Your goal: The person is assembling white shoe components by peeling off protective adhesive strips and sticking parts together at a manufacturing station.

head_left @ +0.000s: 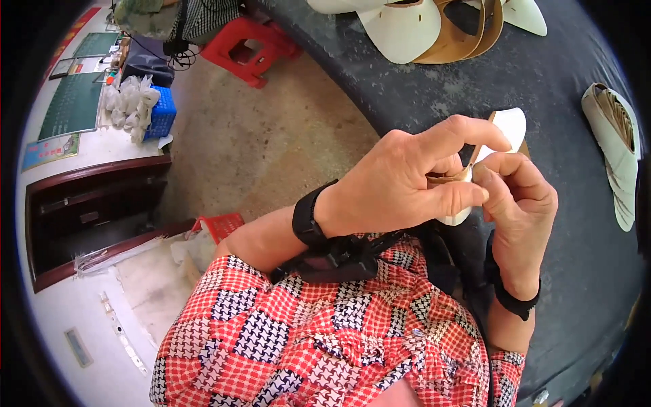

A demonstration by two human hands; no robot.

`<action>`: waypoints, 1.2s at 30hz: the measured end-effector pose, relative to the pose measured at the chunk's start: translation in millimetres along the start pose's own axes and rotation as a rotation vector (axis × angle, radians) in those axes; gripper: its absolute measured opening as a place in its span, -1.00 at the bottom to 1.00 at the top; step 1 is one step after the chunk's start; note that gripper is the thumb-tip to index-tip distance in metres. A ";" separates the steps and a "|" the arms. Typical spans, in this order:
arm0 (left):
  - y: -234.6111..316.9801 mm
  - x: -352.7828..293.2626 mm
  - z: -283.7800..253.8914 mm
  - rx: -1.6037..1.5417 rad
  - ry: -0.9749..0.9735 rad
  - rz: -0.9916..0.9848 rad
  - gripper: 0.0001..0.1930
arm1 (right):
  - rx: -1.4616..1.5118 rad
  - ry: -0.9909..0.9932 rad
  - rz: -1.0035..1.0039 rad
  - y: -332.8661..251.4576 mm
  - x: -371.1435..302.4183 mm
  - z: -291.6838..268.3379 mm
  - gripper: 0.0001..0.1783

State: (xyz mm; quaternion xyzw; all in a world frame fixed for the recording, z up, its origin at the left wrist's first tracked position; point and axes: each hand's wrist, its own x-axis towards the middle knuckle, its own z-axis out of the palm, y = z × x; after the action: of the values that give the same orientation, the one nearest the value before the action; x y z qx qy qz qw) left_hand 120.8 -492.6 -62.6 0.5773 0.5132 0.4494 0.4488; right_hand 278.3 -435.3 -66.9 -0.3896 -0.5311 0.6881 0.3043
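A white shoe upper (510, 127) with a tan lining is between my two hands, above the near edge of the dark table. My left hand (400, 180) grips it from the left, the thumb along its near part and the index finger arched over the top. Thumb and fingers of my right hand (522, 193) pinch its edge close to the left fingertips. Much of the upper is hidden behind the fingers, and whether anything small is in the pinch does not show. Both wrists wear black bands.
On the dark table (569, 271), a stack of nested white uppers (614, 152) lies at the right, and more white uppers (403, 30) lie at the far side. A red plastic stool (247, 51) and a blue basket (160, 114) stand to the left.
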 end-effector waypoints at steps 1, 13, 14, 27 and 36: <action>0.5 -0.2 -0.3 0.000 -0.007 -0.001 -0.58 | -0.015 0.001 -0.022 1.6 1.1 1.9 -0.96; -0.5 12.1 -28.7 -0.177 -0.114 -0.034 -0.47 | -0.200 0.395 -0.052 4.1 -1.9 -16.5 -0.89; 5.6 15.3 -28.0 -0.176 -0.123 -0.105 -0.47 | -0.099 0.280 -0.011 13.3 -2.0 -13.5 -0.84; 41.8 79.4 -35.5 0.199 -0.257 0.598 -0.75 | 0.586 0.277 -0.243 -66.6 35.3 -61.5 -0.56; -27.0 240.2 82.9 0.521 -0.075 0.754 -0.59 | 0.460 0.601 -0.292 -47.1 71.5 -238.2 -0.57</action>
State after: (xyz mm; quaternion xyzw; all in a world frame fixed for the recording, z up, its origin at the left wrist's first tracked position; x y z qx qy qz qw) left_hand 213.6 -256.2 -91.1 0.8333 0.3465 0.4161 0.1120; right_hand 446.7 -246.4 -68.0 -0.4156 -0.3003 0.5939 0.6200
